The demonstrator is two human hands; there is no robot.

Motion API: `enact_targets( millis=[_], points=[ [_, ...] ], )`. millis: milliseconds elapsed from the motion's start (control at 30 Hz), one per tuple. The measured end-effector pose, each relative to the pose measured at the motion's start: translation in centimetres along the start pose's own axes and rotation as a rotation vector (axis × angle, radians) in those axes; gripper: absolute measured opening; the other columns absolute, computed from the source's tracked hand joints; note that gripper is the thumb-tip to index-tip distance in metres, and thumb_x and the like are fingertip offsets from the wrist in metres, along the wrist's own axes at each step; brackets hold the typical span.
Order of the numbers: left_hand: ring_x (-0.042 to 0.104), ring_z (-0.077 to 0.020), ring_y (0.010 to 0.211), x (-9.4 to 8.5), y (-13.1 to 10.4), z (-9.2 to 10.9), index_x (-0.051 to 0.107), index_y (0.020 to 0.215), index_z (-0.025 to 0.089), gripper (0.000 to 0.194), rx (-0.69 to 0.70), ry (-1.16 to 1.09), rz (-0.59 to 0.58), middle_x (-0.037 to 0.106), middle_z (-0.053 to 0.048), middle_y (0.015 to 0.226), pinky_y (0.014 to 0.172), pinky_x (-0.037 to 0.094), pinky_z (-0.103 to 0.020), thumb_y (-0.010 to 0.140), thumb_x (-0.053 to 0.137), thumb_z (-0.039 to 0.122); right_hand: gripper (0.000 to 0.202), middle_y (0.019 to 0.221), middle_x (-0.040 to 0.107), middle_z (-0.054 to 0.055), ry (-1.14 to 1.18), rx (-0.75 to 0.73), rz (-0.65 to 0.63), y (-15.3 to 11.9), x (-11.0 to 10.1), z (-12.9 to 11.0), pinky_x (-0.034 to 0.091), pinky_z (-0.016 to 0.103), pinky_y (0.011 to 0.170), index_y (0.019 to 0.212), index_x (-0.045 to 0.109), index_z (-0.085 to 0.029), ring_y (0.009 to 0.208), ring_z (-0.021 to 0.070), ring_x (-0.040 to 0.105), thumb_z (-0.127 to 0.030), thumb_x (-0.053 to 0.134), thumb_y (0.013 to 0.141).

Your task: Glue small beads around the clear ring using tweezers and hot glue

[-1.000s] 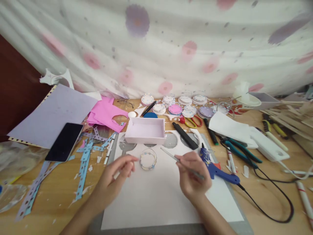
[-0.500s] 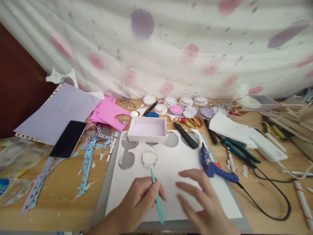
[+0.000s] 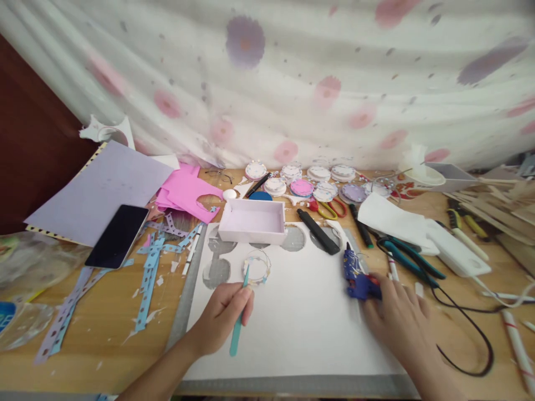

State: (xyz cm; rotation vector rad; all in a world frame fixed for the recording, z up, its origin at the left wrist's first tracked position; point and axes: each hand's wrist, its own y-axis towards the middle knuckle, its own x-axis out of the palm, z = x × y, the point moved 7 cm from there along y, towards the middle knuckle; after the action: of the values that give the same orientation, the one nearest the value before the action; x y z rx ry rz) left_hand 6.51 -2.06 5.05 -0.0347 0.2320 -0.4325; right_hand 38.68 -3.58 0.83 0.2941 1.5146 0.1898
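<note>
My left hand (image 3: 227,313) is closed in a pinch on a pair of teal tweezers (image 3: 236,338), their tip pointing forward. The tip is over a thin wire ring with small beads (image 3: 266,269), which lies on a white sheet (image 3: 309,328); I cannot tell whether they touch. At the sheet's right edge, my right hand (image 3: 399,317) has its fingers around the handle of a blue hot glue gun (image 3: 356,284). The gun lies on its side with its nozzle facing away from me, and the hand hides most of the handle.
A shallow white box (image 3: 253,220) stands on the sheet's far edge, beside a black marker-like bar (image 3: 318,231). Several decorated discs (image 3: 301,187) line the back. Pliers (image 3: 412,259) and a cable lie right; a phone (image 3: 117,236) and blue strips (image 3: 149,284) lie left.
My right hand has moved right from above the sheet and taken hold of the glue gun's handle. The left hand, with the tweezers, has shifted left and forward towards the ring.
</note>
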Motion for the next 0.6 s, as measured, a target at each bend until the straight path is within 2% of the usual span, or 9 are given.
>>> enact_targets(
  millis=[67, 167, 233, 267, 333, 400, 500, 600],
  points=[
    [0.037, -0.0115, 0.053, -0.3, 0.3, -0.4, 0.039, 0.054, 0.019, 0.055, 0.014, -0.017, 0.004, 0.037, 0.003, 0.053, 0.057, 0.031, -0.027, 0.099, 0.028, 0.050, 0.033, 0.092, 0.067, 0.013, 0.073, 0.007, 0.033, 0.5, -0.8, 0.4, 0.045, 0.049, 0.076, 0.111, 0.057, -0.018, 0.085, 0.0347, 0.060, -0.033, 0.052, 0.082],
    [0.037, -0.0110, 0.052, -0.8, 1.3, -1.0, 0.038, 0.054, 0.020, 0.054, 0.039, -0.051, 0.017, 0.037, 0.003, 0.052, 0.056, 0.032, -0.027, 0.099, 0.030, 0.049, 0.031, 0.078, 0.064, 0.008, 0.331, 0.178, 0.192, 1.2, -3.1, 1.6, 0.045, 0.042, 0.065, 0.096, 0.058, -0.020, 0.071, 0.0290, 0.059, -0.041, 0.065, 0.074],
    [0.036, -0.0106, 0.051, -1.1, 2.1, -1.3, 0.037, 0.054, 0.020, 0.053, 0.055, -0.053, 0.027, 0.037, 0.004, 0.052, 0.055, 0.032, -0.027, 0.099, 0.030, 0.048, 0.027, 0.071, 0.059, 0.003, 0.584, 0.312, 0.290, 1.8, -4.3, 1.4, 0.044, 0.035, 0.059, 0.088, 0.054, -0.021, 0.062, 0.0220, 0.057, -0.037, 0.070, 0.071],
    [0.036, -0.0105, 0.050, -1.2, 2.6, -1.5, 0.037, 0.054, 0.020, 0.052, 0.060, -0.046, 0.032, 0.037, 0.004, 0.052, 0.055, 0.032, -0.027, 0.099, 0.031, 0.047, 0.025, 0.068, 0.056, 0.000, 0.710, 0.304, 0.300, 2.4, -4.6, 0.5, 0.043, 0.032, 0.056, 0.084, 0.052, -0.022, 0.058, 0.0190, 0.055, -0.033, 0.070, 0.070],
    [0.036, -0.0104, 0.050, -1.3, 3.3, -2.1, 0.037, 0.055, 0.020, 0.052, 0.062, -0.026, 0.043, 0.037, 0.004, 0.052, 0.054, 0.032, -0.027, 0.099, 0.030, 0.046, 0.025, 0.063, 0.052, -0.004, 0.890, 0.266, 0.284, 3.8, -5.1, -2.2, 0.039, 0.027, 0.049, 0.079, 0.049, -0.023, 0.051, 0.0148, 0.049, -0.027, 0.070, 0.067],
    [0.036, -0.0103, 0.050, -1.2, 3.8, -2.7, 0.037, 0.055, 0.020, 0.052, 0.063, -0.007, 0.044, 0.037, 0.004, 0.052, 0.054, 0.032, -0.026, 0.099, 0.029, 0.046, 0.025, 0.063, 0.051, -0.005, 1.053, 0.191, 0.190, 5.4, -4.7, -5.4, 0.036, 0.024, 0.044, 0.079, 0.049, -0.024, 0.048, 0.0120, 0.046, -0.024, 0.069, 0.064],
    [0.037, -0.0103, 0.051, -0.9, 4.1, -3.7, 0.037, 0.053, 0.019, 0.054, 0.058, 0.026, 0.029, 0.038, 0.004, 0.051, 0.056, 0.034, -0.026, 0.098, 0.029, 0.048, 0.024, 0.062, 0.048, -0.008, 1.219, 0.129, 0.008, 6.9, -2.8, -9.3, 0.032, 0.022, 0.041, 0.080, 0.048, -0.023, 0.045, 0.0089, 0.040, -0.017, 0.065, 0.063],
    [0.037, -0.0101, 0.050, -0.6, 4.0, -4.1, 0.037, 0.052, 0.020, 0.055, 0.055, 0.051, 0.005, 0.038, 0.003, 0.050, 0.054, 0.035, -0.025, 0.098, 0.029, 0.050, 0.027, 0.060, 0.045, -0.009, 1.297, 0.138, -0.067, 6.9, -0.8, -11.1, 0.029, 0.021, 0.041, 0.077, 0.046, -0.023, 0.045, 0.0079, 0.036, -0.015, 0.066, 0.061]
  ],
)
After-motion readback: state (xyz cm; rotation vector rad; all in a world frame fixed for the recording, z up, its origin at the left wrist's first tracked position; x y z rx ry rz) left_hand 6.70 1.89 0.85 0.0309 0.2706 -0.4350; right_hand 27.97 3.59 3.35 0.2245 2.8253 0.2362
